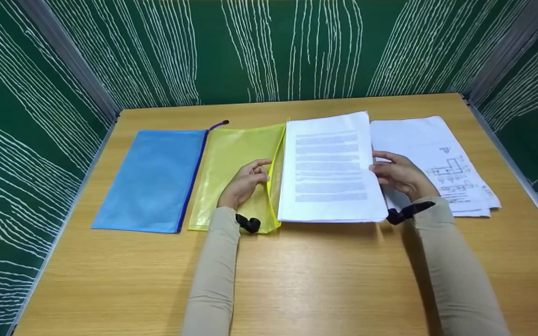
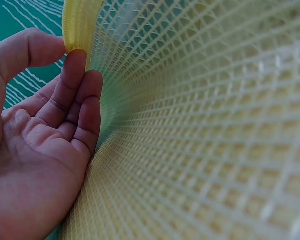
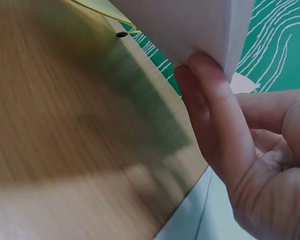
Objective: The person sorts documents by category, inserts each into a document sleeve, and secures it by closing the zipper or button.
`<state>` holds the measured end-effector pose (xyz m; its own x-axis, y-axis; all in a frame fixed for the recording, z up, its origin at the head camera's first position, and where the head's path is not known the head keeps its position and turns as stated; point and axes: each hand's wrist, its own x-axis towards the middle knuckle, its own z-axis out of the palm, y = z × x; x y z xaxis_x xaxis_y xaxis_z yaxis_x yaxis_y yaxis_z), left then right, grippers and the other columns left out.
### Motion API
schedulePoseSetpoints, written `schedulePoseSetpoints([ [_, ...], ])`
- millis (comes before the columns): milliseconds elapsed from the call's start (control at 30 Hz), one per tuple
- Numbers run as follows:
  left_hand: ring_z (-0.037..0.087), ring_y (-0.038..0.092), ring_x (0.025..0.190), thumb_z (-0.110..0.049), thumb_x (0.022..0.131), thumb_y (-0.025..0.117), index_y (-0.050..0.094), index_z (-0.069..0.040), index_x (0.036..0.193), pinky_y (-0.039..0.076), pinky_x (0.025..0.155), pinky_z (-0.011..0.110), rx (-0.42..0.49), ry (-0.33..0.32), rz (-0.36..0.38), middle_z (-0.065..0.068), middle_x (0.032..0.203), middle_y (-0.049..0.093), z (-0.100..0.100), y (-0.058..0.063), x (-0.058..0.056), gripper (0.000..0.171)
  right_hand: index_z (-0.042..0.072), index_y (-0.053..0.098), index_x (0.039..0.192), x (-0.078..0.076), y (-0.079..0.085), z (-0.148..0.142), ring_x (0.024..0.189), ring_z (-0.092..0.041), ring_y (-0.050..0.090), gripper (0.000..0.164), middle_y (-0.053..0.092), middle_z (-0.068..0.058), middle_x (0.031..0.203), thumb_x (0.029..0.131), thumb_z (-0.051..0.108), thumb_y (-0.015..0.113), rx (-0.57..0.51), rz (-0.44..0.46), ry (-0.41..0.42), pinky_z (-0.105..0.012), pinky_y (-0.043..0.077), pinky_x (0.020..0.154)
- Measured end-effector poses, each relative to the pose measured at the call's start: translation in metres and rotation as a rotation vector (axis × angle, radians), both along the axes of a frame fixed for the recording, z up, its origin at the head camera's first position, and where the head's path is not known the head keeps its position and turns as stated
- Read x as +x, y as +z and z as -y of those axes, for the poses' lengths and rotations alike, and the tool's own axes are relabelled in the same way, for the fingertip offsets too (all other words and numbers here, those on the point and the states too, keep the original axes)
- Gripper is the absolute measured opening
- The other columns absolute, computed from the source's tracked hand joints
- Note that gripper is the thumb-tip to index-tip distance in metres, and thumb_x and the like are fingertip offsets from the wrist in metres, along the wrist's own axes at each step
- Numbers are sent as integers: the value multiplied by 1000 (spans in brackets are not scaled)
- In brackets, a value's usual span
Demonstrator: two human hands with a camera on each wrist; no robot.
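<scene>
A yellow mesh zip pouch (image 1: 224,163) lies mid-table with its right-hand opening parted. My left hand (image 1: 241,186) pinches the zipper edge of this pouch between thumb and finger; in the left wrist view the yellow zipper strip (image 2: 80,25) rises from the fingertips. My right hand (image 1: 402,177) grips the right edge of a stack of printed sheets (image 1: 327,163), thumb on top and fingers beneath. The left edge of the stack sits at the pouch's opening. In the right wrist view the stack (image 3: 190,25) is raised off the table.
To the left lies a blue zip pouch (image 1: 152,182) with a dark blue zipper and a purple pull tab (image 1: 220,124). More sheets with line drawings (image 1: 437,158) rest under and beyond my right hand. Green partitions (image 1: 250,51) with white lines surround the wooden table (image 1: 320,280).
</scene>
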<state>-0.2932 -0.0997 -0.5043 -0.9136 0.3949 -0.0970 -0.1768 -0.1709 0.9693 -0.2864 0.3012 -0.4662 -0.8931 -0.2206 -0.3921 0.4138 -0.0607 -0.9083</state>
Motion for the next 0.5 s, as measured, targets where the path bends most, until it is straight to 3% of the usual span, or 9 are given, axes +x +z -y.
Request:
schedulePoseSetpoints([
  [333, 10, 37, 76, 13, 85, 50, 41, 3, 139, 36, 73, 25, 15, -6, 10, -3, 80, 38, 0, 1, 0, 56, 4, 25, 147, 3, -3, 2, 75, -9, 69, 67, 67, 2, 89, 92, 4, 62, 67, -14, 32, -18, 56, 63],
  [500, 10, 36, 76, 13, 85, 50, 41, 3, 140, 35, 73, 25, 18, -13, 12, -4, 80, 37, 1, 1, 0, 56, 9, 38, 135, 4, -3, 2, 76, -11, 70, 53, 68, 1, 88, 89, 1, 64, 37, 2, 24, -21, 57, 64],
])
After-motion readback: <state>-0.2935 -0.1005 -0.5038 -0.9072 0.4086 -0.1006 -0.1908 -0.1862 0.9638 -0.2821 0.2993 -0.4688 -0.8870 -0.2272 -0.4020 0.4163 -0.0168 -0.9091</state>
